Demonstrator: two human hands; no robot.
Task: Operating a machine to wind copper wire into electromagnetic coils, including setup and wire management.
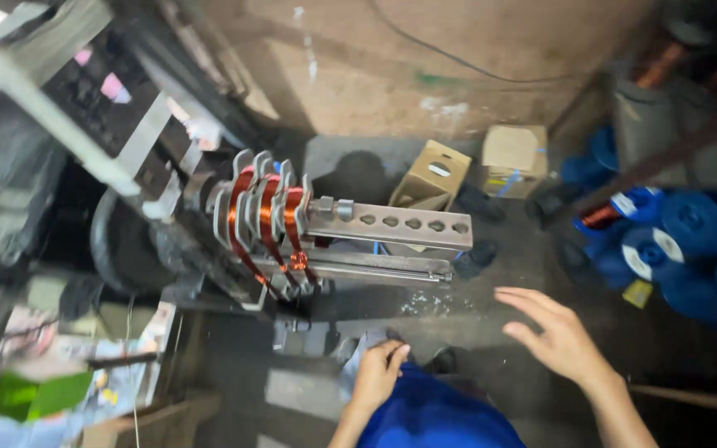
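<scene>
A coil-winding former (269,217) of grey metal plates carries three bands of copper wire, mounted on a machine at the left. A flat metal bar (400,224) with a row of holes sticks out from it to the right. My left hand (378,372) rests low in the middle, fingers curled near a small grey piece; whether it grips anything I cannot tell. My right hand (553,332) hovers open, fingers spread, below and right of the bar, holding nothing.
Two cardboard boxes (430,176) stand on the floor behind the bar. Several blue spools (682,249) lie at the right, one with copper wire. The machine frame (85,124) fills the left. A green object (35,394) sits at lower left.
</scene>
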